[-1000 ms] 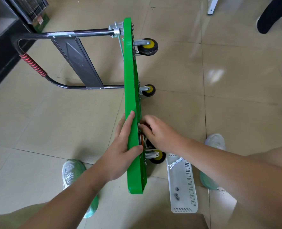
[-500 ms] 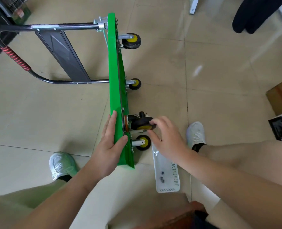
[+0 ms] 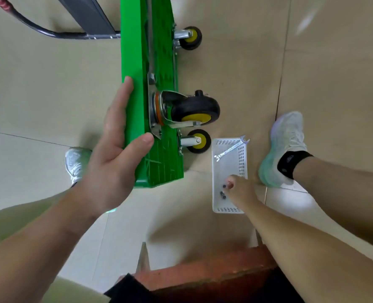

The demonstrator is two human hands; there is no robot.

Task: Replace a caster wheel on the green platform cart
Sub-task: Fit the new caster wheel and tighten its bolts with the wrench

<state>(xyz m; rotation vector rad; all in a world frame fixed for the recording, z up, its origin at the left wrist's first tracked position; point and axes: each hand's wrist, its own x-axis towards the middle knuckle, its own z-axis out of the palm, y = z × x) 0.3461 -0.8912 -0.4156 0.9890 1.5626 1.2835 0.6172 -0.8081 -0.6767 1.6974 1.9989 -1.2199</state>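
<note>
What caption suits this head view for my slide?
Left hand holds the tipped green cart while right hand reaches for fasteners in the white tray.

We see the green platform cart (image 3: 135, 51) tipped on its edge, ribbed underside facing right; the black, yellow-hubbed caster wheel (image 3: 195, 108) stands out sideways from that underside near our end

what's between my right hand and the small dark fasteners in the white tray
Nothing visible: the right hand is inside the white tray, fingertips at the fasteners; the wrench lies at its far end.
</note>
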